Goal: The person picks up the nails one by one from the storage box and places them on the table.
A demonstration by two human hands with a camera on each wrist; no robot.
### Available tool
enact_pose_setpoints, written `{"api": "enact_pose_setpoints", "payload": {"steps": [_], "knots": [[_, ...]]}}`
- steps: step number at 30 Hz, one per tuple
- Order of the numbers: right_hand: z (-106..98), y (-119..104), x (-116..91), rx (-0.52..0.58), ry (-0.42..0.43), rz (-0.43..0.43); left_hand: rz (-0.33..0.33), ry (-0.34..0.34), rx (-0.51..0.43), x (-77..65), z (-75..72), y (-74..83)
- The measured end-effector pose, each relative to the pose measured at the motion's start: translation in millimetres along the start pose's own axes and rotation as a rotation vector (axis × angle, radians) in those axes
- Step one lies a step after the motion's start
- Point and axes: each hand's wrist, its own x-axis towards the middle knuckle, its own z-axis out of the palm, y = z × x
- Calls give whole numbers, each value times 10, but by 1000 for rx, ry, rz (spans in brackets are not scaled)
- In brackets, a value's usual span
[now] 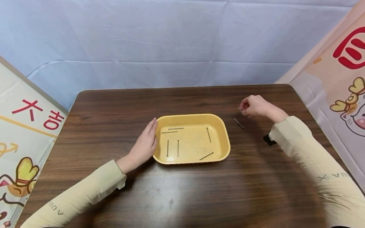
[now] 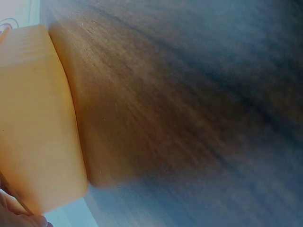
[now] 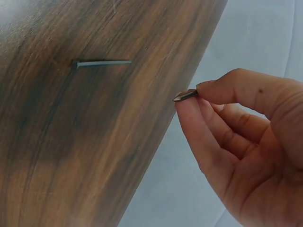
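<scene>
A yellow plastic tray (image 1: 188,119) sits on the table with several nails inside, one of them a nail (image 1: 178,148) lying lengthwise near its left end. My left hand (image 1: 145,142) rests against the tray's left side, fingers straight along the rim. In the left wrist view only part of that hand shows, at the rim of the tray (image 2: 38,113). To the right of the tray, my right hand (image 1: 254,106) pinches a nail (image 3: 186,96) between thumb and index finger, above the table. Another nail (image 1: 239,123) lies on the wood between that hand and the tray.
The brown wooden table (image 1: 119,107) has a far edge against a pale cloth backdrop (image 1: 171,38). Printed panels with cartoon figures stand along the left and right sides. A small black object (image 1: 269,140) shows under the right sleeve cuff.
</scene>
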Motion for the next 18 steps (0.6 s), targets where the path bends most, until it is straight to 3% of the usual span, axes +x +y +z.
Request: {"api": "enact_pose_setpoints", "payload": {"steps": [7,18], "knots": [[13,118,27,-18,9,38,-2,-2,2,-1,-11,14],[61,301,72,50,6,124,-2,-6,7,-2,-31,30]]}}
